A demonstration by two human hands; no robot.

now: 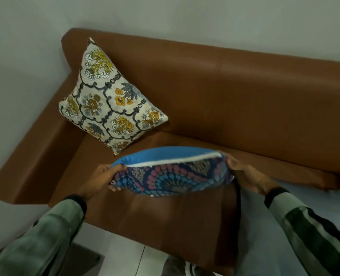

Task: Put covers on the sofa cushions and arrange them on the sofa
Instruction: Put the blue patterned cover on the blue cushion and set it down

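Observation:
I hold a cushion in a blue and pink patterned cover (175,176) flat above the seat of the brown sofa (234,100). My left hand (99,180) grips its left end and my right hand (246,176) grips its right end. A white strip shows along the cover's top edge beside its plain blue side. A second cushion in a cream floral cover (107,100) leans on one corner against the sofa's left armrest and backrest.
A pale grey cushion or cloth (308,198) lies on the seat at the right, partly under my right sleeve. White walls stand behind and left of the sofa. Tiled floor (129,255) shows below the seat's front edge.

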